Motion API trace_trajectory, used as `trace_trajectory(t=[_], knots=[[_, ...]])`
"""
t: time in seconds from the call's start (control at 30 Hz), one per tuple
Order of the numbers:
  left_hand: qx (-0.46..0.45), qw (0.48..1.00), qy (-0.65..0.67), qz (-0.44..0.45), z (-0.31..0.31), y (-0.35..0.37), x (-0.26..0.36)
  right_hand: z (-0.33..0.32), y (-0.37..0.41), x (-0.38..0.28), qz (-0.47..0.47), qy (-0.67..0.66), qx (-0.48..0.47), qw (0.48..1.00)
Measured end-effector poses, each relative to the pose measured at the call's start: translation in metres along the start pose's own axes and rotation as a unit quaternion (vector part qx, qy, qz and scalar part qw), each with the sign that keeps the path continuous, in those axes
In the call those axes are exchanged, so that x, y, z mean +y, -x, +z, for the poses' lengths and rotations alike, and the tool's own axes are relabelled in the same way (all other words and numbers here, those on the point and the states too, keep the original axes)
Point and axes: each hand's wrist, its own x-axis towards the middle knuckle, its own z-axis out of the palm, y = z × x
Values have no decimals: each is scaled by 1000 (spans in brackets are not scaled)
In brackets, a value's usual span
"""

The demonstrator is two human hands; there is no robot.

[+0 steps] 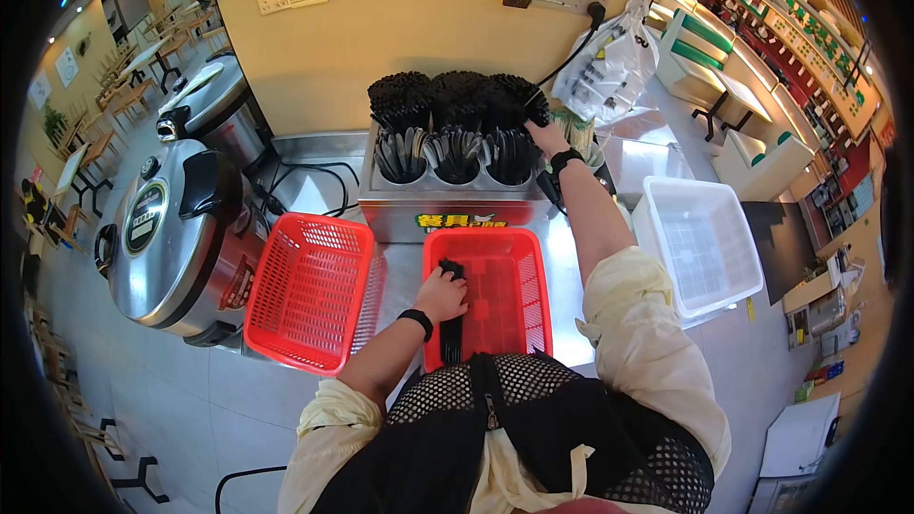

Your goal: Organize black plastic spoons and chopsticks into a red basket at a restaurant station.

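My left hand (pixel 442 298) is closed round a small bunch of black chopsticks (pixel 451 335) inside the red basket (pixel 535 246) in front of me. Up at the holder, my right hand (pixel 548 139) has its fingers closed against black chopsticks (pixel 519 95) in the back right slot; its fingertips are partly hidden. The steel utensil holder (pixel 400 214) has tightly packed black chopsticks along its back row. Dark-handled spoons (pixel 453 154) fill the round cups of its front row.
An upright red basket (pixel 309 290) stands on the left, beside a large steel cooker (pixel 176 238). To the right is a white plastic bin (pixel 709 247). A plastic bag (pixel 609 71) and a black power cord (pixel 576 48) are behind my right hand.
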Motion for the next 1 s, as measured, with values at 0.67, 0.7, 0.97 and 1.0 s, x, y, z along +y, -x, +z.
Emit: trace_trajectory(t=[0.67,0.7,0.97,1.0], knots=[[11,1000,13,-6,8,-1,1,-13,29,-2,-185,48,168,967],[5,1000,17,-7,7,-1,1,-12,26,0,-177,38,165,969],[-28,1000,0,-14,-1,0,2,-28,51,-19,-215,-11,203,955],[-24,1000,1,-12,0,0,1,-27,48,-17,-201,-36,216,955]])
